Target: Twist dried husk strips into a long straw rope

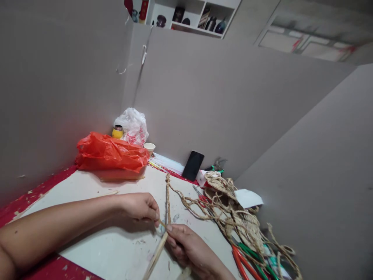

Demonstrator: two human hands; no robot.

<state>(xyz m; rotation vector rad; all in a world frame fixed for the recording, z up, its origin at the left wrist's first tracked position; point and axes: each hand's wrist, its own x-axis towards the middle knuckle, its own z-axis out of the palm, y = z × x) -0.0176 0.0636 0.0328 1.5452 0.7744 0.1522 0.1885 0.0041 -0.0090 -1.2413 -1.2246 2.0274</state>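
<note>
A tan braided cord runs from the middle of the white board down to my right hand. My right hand pinches its lower end between thumb and fingers. Loose flat straw strands hang from that grip toward the front edge. To the left, my left hand is closed on a thin straw strand stretched across to my right thumb. From the top of the braid, a thinner twisted cord leads right into a heap of rope.
An orange plastic bag, a white bag, a yellow jar and a paper cup stand at the back left. A phone leans on the wall. Red-handled scissors and red-handled pliers lie by the rope.
</note>
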